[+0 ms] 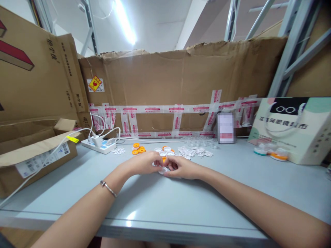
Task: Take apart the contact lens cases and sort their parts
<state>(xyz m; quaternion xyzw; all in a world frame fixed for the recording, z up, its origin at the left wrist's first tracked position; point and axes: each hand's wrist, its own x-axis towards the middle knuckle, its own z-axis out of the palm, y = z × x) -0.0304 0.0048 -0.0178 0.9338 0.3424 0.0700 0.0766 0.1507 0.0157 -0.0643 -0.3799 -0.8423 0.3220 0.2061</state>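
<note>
My left hand (pixel 147 162) and my right hand (pixel 184 167) meet over the middle of the table. Between their thumbs and fingertips they pinch a small white round cap (pixel 162 170), partly covered by the fingers. Right behind the fingers lie several white round caps (pixel 169 153), with orange ones among them. To the left sits a small group of orange round caps (pixel 135 152). Small white pieces (pixel 119 151) lie beyond it, and a larger heap of small white pieces (pixel 196 152) spreads behind my right hand.
Clear plastic pieces (pixel 200 141) lie at the back, near a propped phone (pixel 226 128). On the left are a power strip (pixel 99 146) with cables and an open cardboard box (pixel 49 156). A paper bag (pixel 292 131) stands at right, with clear, orange-rimmed containers (pixel 279 155) before it.
</note>
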